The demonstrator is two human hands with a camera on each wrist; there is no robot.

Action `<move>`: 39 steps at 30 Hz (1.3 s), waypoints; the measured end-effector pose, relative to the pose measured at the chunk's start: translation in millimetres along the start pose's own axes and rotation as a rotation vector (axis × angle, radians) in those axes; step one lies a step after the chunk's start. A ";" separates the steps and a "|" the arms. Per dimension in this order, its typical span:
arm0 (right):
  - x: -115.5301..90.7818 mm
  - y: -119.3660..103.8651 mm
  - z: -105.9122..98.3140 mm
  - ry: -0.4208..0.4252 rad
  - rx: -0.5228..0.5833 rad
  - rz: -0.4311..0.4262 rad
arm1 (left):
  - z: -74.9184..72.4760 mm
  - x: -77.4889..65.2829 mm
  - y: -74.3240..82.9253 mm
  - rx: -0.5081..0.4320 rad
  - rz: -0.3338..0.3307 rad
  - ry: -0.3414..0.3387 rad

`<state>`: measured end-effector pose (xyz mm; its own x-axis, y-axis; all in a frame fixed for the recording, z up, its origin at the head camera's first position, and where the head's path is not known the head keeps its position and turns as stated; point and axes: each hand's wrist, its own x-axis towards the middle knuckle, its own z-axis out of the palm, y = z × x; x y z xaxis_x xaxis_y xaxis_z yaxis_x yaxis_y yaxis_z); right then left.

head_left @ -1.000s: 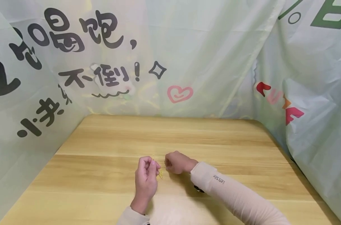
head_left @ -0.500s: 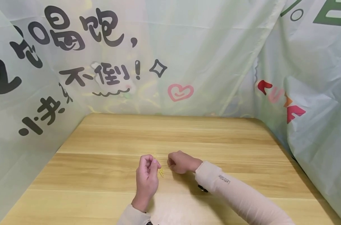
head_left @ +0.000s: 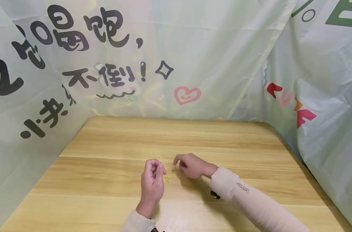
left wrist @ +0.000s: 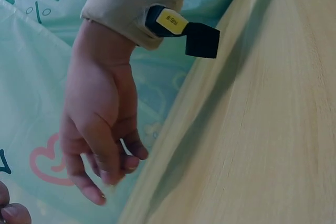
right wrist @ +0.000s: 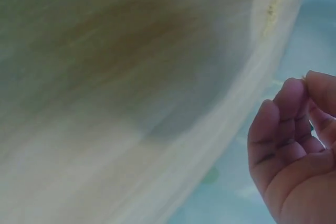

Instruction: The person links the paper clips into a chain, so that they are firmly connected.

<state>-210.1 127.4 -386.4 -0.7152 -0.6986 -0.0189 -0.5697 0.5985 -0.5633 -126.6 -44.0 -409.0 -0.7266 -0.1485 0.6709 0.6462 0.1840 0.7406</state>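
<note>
My left hand is raised over the table and pinches thin yellow loops, one poking above its fingertips. The rest of the yellow loops show as a small bunch beside its thumb; the right wrist view catches a yellow strand at the top. A short way to the right is my right hand, index finger raised and bent. A tiny pale yellow bit shows at its fingertips in the left wrist view. In that view only the tips of my left fingers enter the corner.
Under both hands spreads a wood-grain table. Pale printed cloth with dark lettering and a pink heart hangs along the back and both sides. A black wrist device sits under the right sleeve.
My right hand has drawn back to the right, away from the left hand, and its index finger has straightened and lifted. The left hand keeps its pinch, nearly in place.
</note>
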 end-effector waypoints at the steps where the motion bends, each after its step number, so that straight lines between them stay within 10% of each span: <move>1: -0.7 -0.5 -1.5 0.011 0.004 -0.002 | 0.2 0.2 0.1 0.001 0.000 -0.002; 39: -19.2 -32.4 -28.7 0.080 0.576 -0.096 | 5.3 -2.8 -4.4 0.064 -0.066 -0.039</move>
<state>-189.5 132.8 -344.1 -0.7125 -0.6939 0.1047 -0.3380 0.2086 -0.9177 -128.7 -39.2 -414.3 -0.7763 -0.1241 0.6180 0.5817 0.2368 0.7782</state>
